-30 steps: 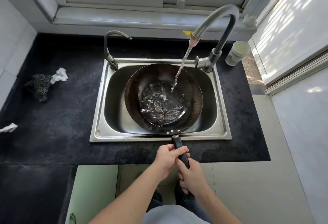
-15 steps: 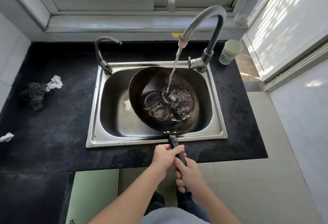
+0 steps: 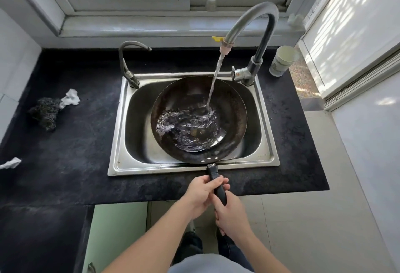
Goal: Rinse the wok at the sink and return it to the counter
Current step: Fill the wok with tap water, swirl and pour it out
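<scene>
A dark round wok sits in the steel sink, with swirling water pooled in its bowl. Water streams from the tall curved faucet onto the right side of the wok's inside. The wok's black handle sticks out over the sink's front rim toward me. My left hand grips the handle near its middle. Just behind it, my right hand grips the handle's end.
A black counter surrounds the sink. On its left lie a steel scrubber and crumpled tissue; another tissue scrap is at the left edge. A smaller tap stands back left, a paper cup back right.
The wok has tilted and shifted slightly in the sink, and the water in it has swirled from the middle toward the left. Both hands stay on the handle.
</scene>
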The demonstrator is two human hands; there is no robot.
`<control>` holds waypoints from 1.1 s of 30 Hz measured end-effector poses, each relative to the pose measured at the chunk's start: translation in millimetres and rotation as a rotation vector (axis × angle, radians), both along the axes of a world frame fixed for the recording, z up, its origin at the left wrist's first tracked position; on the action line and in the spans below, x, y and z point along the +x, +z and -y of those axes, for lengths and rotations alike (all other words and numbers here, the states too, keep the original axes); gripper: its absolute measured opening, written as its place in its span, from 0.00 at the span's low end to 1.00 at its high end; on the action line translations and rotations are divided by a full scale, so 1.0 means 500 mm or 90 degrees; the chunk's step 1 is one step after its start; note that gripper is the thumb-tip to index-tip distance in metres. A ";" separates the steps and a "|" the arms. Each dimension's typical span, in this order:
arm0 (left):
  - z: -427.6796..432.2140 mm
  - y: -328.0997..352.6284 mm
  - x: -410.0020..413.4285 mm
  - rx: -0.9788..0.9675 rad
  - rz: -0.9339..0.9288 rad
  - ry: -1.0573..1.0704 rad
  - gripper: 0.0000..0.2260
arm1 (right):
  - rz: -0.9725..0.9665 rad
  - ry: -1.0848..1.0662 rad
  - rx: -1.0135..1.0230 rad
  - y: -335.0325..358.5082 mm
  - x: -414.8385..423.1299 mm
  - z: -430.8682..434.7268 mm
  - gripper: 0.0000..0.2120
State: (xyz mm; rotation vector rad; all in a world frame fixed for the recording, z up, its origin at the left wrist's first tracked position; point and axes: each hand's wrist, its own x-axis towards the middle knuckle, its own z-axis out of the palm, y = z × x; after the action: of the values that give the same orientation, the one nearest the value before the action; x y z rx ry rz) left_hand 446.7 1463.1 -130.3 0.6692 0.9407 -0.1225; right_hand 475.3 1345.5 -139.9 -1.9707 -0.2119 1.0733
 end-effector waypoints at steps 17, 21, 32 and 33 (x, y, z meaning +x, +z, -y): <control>0.008 -0.007 0.011 0.026 -0.017 0.027 0.09 | -0.014 -0.022 -0.019 0.001 0.013 -0.016 0.10; 0.000 -0.006 0.014 0.022 -0.026 -0.006 0.07 | 0.043 -0.021 -0.013 -0.007 -0.001 -0.011 0.11; -0.009 0.014 0.008 0.059 -0.025 0.015 0.06 | 0.017 -0.007 -0.032 0.044 0.007 -0.039 0.13; -0.016 0.020 0.005 0.066 -0.024 0.020 0.06 | 0.019 -0.004 -0.030 0.049 0.007 -0.045 0.13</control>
State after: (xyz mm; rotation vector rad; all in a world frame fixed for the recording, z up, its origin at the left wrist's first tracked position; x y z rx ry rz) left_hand 449.4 1470.9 -120.4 0.7502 0.9985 -0.0589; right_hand 478.6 1367.9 -115.3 -2.0296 -0.1991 1.0540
